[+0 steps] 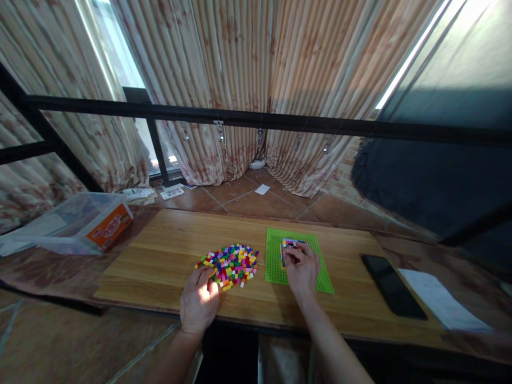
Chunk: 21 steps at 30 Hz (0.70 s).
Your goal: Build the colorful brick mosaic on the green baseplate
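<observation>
The left hand (199, 301) is at the near left edge of a pile of small coloured bricks (232, 264), so most of the pile lies ahead of it and to its right. Its fingers are curled in at the bricks, and I cannot tell whether one is held between them. The right hand (302, 269) is over a green studded baseplate (276, 272), with thumb and fingertips drawn together above a multicoloured brick build (290, 243). The build sits on the baseplate, under and just beyond the fingertips, its near right part hidden by the hand; whether a brick is pinched there I cannot tell. Pile and baseplate lie near each other on the wooden tabletop (160, 256), apart, with the pile on the left.

The clearest label is the orange panel (110, 226) on the clear plastic box (76, 218) at far left; it bears white lettering, too small and slanted to read. A white card (172, 192) on the floor has dark printing, also illegible. A dark phone (394, 286) lies right of the baseplate, beside a white paper (444, 298)
</observation>
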Each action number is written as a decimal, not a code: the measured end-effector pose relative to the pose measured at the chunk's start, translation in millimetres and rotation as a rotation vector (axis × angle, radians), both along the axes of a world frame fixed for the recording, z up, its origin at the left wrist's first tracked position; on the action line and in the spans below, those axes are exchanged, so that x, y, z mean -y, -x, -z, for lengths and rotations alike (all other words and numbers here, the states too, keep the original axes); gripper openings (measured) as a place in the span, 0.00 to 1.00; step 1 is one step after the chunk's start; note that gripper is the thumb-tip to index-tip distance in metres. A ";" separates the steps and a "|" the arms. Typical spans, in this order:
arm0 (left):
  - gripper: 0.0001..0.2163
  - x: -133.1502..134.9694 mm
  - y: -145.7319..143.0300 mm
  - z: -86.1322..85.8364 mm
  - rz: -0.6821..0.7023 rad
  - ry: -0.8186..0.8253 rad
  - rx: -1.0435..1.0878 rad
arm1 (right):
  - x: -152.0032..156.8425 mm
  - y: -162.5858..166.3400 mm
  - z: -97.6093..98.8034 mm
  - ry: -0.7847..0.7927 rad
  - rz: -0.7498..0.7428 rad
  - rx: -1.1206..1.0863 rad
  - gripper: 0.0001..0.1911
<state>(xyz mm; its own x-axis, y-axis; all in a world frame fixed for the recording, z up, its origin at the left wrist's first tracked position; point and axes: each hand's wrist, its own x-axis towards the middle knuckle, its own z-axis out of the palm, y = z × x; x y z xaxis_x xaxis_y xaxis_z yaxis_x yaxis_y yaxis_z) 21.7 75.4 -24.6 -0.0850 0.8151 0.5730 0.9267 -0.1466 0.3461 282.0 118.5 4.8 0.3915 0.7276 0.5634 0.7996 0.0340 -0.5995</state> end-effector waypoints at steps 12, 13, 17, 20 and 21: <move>0.13 -0.1 0.3 0.4 -0.012 0.017 -0.006 | 2.3 4.7 7.7 -0.055 0.006 -0.013 0.07; 0.13 -0.2 0.3 0.3 -0.007 0.017 -0.004 | 2.5 4.5 8.2 -0.055 0.000 -0.011 0.07; 0.13 -0.5 0.1 -0.2 -0.005 0.021 0.005 | 4.4 -0.5 7.9 -0.045 -0.045 0.011 0.09; 0.13 -0.5 -0.3 -1.3 -0.004 0.019 0.007 | 6.0 -10.5 4.7 -0.031 -0.077 0.028 0.12; 0.14 -0.4 -0.4 -1.7 0.000 0.017 0.007 | 6.0 -14.5 3.2 -0.024 -0.079 0.034 0.13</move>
<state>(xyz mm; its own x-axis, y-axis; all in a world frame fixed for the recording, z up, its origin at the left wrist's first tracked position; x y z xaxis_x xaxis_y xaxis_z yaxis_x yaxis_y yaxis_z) 22.1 75.8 -22.9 -0.0894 0.8245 0.5587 0.9241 -0.1406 0.3554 296.6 112.5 1.6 0.3138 0.7416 0.5930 0.8135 0.1121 -0.5707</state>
